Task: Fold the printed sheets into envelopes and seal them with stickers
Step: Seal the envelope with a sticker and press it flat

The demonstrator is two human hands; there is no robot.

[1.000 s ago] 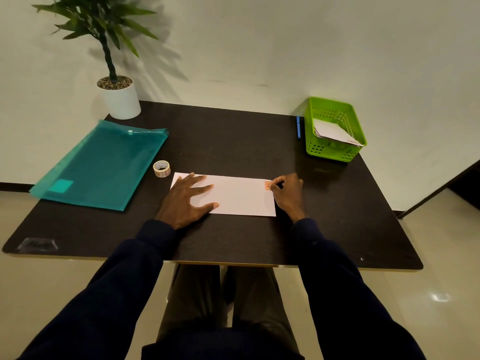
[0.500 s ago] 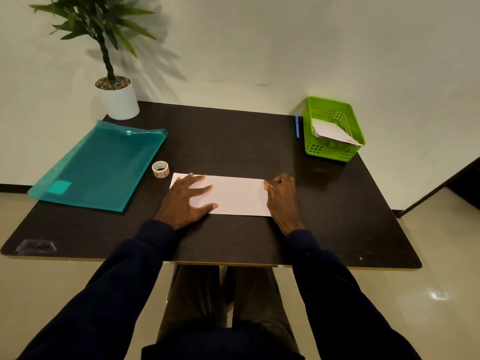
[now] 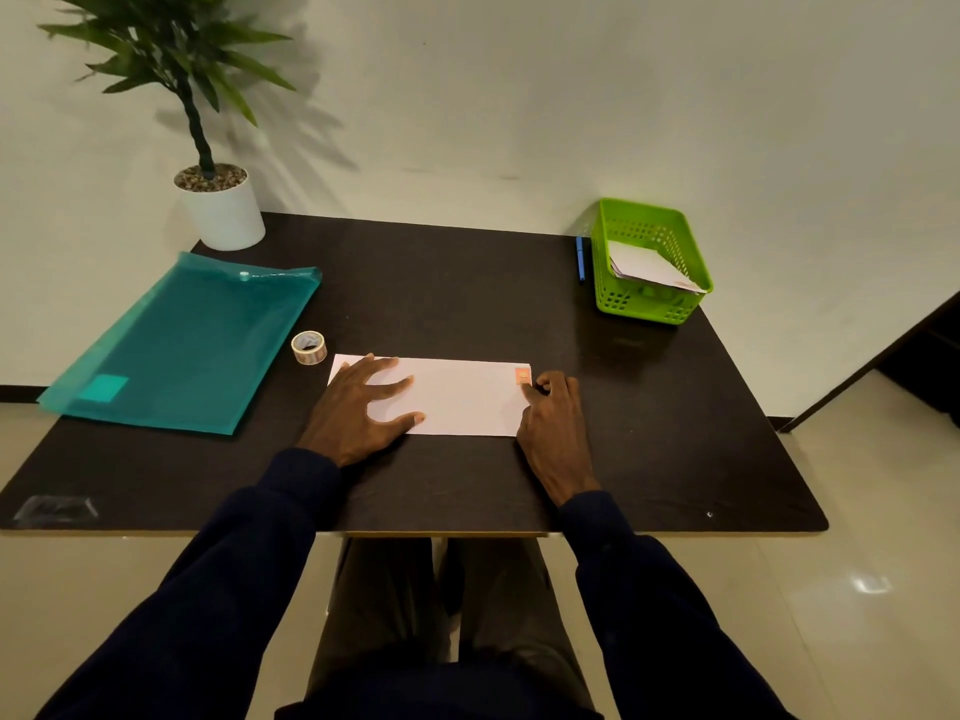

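The grip of the left hand (image 3: 358, 407) lay apart, flat on the left end of the folded sheet (image 3: 462, 400). The right hand (image 3: 553, 423) was curled together, empty, index tip touching the orange sticker (image 3: 522, 376) at the far right corner. The sheet ran left-to-right on the surface (image 3: 467, 283), with the sticker roll (image 3: 308, 347) just beyond its left end.

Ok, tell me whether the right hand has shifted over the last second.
Yes, slightly. The right hand has slid toward the person along the right edge of the envelope; its fingertip now sits just below the orange sticker, not beside it.
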